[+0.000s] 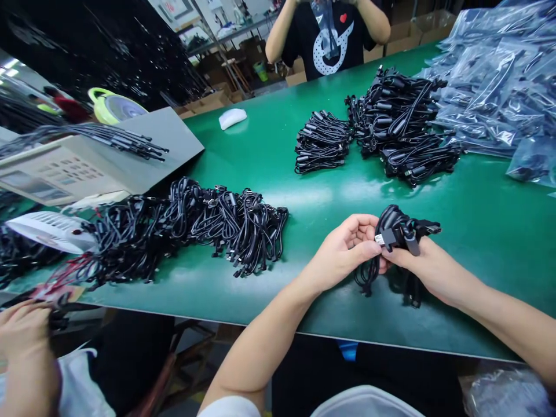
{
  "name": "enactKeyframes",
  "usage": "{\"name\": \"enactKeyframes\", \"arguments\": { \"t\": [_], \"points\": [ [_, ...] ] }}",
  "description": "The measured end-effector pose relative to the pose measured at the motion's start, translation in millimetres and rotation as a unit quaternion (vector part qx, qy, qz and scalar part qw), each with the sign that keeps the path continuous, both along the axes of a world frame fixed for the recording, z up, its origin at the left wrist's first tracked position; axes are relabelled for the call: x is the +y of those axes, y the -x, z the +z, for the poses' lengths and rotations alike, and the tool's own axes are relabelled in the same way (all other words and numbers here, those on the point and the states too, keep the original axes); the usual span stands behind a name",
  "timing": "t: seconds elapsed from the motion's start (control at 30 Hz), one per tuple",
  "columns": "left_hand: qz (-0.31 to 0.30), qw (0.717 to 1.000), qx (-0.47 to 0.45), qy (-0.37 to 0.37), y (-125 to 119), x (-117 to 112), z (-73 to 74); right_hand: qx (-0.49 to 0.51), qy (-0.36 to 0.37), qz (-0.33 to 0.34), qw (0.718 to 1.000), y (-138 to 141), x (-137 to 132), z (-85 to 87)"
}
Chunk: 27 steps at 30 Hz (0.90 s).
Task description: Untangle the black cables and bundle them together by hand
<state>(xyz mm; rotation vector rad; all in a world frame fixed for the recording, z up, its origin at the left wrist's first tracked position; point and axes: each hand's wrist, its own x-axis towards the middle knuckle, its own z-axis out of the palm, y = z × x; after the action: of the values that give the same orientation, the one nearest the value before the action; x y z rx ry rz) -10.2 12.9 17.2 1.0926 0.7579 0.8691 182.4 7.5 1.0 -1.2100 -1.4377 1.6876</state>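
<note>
A bundle of coiled black cables (393, 223) is held between my two hands, just above the near part of the green table. My left hand (347, 249) pinches a connector with a silver plug end (381, 238) at the bundle's left side. My right hand (428, 263) is closed round the right side of the same bundle, its thumb close to my left thumb. Loose loops and black cable ends hang below, and more connectors stick out to the right. Some of my right fingers are hidden behind the cables.
Heaps of black cables lie at left (226, 226) and at back right (391, 116). Clear plastic bags (486, 81) pile up at far right. A grey machine (99, 162) and white fan (52, 231) stand left. One person (330, 40) works opposite; another's hand (26, 330) is at lower left.
</note>
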Motion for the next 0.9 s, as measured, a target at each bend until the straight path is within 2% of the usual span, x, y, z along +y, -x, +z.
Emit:
{"name": "enactKeyframes", "arguments": {
  "t": [0.13, 0.23, 0.33, 0.43, 0.5, 0.7, 0.8, 0.9],
  "points": [
    [-0.019, 1.0, -0.02, 0.011, -0.6, 2.6, -4.0, -0.069, -0.02, 0.037, 0.997, -2.9, -0.2, 4.1],
    [0.006, 1.0, -0.01, -0.002, -2.3, 3.2, -6.8, -0.021, -0.003, -0.001, 1.0, -3.8, -0.6, 3.2],
    [0.051, 0.999, -0.017, 0.003, -4.2, 3.1, -9.7, 0.015, 0.039, -0.026, 0.999, -2.5, -1.2, 2.5],
    [0.122, 0.992, -0.03, 0.004, -3.6, 3.9, -11.2, 0.041, 0.055, 0.005, 0.998, -0.6, -2.4, 3.7],
    [0.144, 0.989, -0.026, 0.002, -1.4, 5.1, -10.7, 0.048, 0.057, 0.027, 0.997, 0.0, -3.8, 4.6],
    [0.171, 0.985, -0.036, -0.005, 4.5, 8.8, -5.5, 0.057, 0.08, 0.049, 0.994, -0.3, -7.4, 2.7],
    [0.168, 0.985, -0.045, 0.011, 4.4, 9.5, -4.4, 0.079, 0.101, 0.07, 0.989, 0.0, -8.2, 1.5],
    [0.159, 0.986, -0.049, 0.031, 3.4, 8.9, -4.4, 0.087, 0.106, 0.061, 0.989, 0.7, -8.2, 2.2]
  ]
}}
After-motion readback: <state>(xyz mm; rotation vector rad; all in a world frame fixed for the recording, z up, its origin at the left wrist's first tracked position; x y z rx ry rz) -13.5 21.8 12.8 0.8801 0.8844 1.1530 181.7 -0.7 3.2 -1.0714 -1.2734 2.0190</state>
